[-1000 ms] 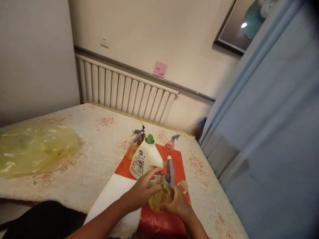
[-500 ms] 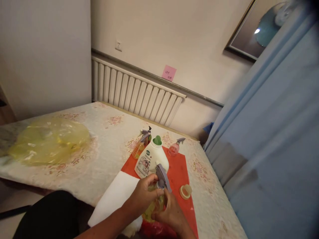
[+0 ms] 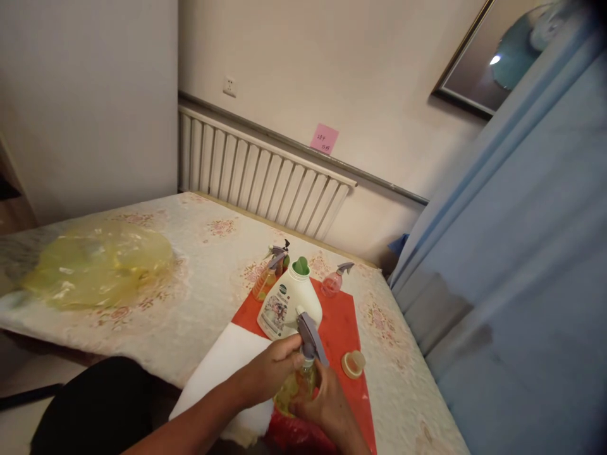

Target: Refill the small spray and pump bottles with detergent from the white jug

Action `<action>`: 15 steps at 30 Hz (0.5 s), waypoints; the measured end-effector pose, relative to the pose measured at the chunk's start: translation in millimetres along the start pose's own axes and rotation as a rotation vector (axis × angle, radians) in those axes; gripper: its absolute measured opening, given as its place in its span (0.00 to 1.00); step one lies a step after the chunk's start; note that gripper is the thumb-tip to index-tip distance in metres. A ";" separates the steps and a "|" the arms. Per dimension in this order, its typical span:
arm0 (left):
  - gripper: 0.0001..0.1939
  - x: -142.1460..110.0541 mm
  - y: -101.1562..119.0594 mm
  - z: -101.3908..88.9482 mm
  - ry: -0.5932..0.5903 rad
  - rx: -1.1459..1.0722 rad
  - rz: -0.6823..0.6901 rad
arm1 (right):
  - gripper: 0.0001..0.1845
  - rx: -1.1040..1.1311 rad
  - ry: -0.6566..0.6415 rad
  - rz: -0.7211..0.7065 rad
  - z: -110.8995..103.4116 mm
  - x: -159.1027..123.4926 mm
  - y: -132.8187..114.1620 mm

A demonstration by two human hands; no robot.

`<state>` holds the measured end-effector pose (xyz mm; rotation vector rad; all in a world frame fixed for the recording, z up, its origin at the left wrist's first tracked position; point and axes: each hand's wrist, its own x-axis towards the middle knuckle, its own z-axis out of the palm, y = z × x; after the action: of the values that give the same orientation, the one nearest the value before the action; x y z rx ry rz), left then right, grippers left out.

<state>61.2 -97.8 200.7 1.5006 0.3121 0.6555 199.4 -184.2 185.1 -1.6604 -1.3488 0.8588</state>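
A clear spray bottle with a grey trigger head (image 3: pixel 310 338) and yellowish liquid stands close to me, over the red sheet. My right hand (image 3: pixel 327 401) wraps around its body from the right. At its neck, just under the trigger head, the thumb and fingers of my left hand (image 3: pixel 272 373) close from the left. Right behind is a white detergent jug (image 3: pixel 289 303) with a green spout, its mouth uncapped. A translucent beige cap (image 3: pixel 353 364) lies on the red sheet (image 3: pixel 339 322), right of my hands. Part of the bottle's body is hidden by my fingers.
Behind the jug stand an orange-tinted spray bottle (image 3: pixel 264 284) and another dark-topped one (image 3: pixel 286 253). A pink spray bottle (image 3: pixel 332 283) is at the back right. White paper (image 3: pixel 227 360) lies left, a yellow plastic bag (image 3: pixel 99 265) farther left. A blue curtain (image 3: pixel 493 253) hangs right.
The view has swung left. Both hands have brought the spray bottle closer to me, away from the cap, and my left hand has closed at its neck. Lately little has moved.
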 end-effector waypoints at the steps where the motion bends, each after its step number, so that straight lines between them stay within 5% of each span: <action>1: 0.11 0.0 -0.3 -0.6 -0.002 0.006 -0.007 | 0.22 0.000 -0.004 -0.001 -0.1 -0.3 1.0; 10: 0.15 5.1 -5.7 27.1 0.394 0.066 -0.110 | 0.28 0.106 0.043 -0.047 6.8 0.1 10.3; 15: 0.12 1.7 -4.4 24.2 0.303 0.104 -0.085 | 0.24 0.135 0.036 -0.047 4.9 -3.5 5.7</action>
<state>77.4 -116.3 198.6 1.4765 0.6467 0.8096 196.8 -187.3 177.8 -1.5275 -1.2718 0.8692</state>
